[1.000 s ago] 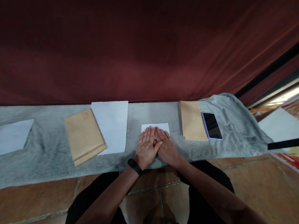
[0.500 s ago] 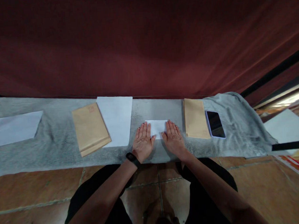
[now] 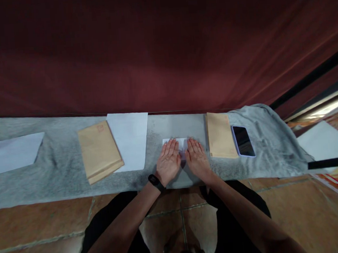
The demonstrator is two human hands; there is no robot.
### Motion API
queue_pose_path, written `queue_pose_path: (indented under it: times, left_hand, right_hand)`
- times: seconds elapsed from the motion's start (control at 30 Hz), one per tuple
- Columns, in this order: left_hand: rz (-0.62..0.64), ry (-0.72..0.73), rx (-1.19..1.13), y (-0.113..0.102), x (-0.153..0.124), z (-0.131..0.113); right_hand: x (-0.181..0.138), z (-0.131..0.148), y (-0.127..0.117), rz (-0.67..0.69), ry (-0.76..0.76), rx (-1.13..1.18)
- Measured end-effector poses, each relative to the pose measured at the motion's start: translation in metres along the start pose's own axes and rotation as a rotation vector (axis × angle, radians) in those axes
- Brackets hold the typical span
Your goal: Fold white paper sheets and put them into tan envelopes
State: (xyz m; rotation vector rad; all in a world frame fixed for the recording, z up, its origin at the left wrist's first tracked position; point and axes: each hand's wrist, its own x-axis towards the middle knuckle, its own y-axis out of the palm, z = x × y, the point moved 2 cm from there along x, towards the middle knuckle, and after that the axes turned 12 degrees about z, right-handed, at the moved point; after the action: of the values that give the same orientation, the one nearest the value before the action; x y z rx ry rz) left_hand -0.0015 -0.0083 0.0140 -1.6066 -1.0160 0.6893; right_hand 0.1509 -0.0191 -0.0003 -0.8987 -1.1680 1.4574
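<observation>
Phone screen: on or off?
Dark: the phone lies face up on the gray cloth, its screen black with nothing lit. Powered off or just asleep, cannot tell.

Paper (image 3: 182, 142) under 2 hands (image 3: 168, 166); left envelopes (image 3: 99, 150) overlapping sheet (image 3: 133, 140); phone (image 3: 243, 141) right of right envelopes (image 3: 221, 135); all on cloth (image 3: 60, 161).

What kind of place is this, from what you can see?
Hard to say for sure, but it looks like a makeshift indoor work spot: a narrow surface covered with gray cloth, dark red fabric stretching along its far side, and a tiled floor below.
</observation>
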Motion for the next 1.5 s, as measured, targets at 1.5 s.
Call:
queue_pose_path:
  times: [1.5]
  left_hand:
    - [-0.073,-0.325,-0.528,-0.015,0.001,0.047]
  right_hand:
    - [-0.007,0.025,0.005,0.078,-0.191,0.037]
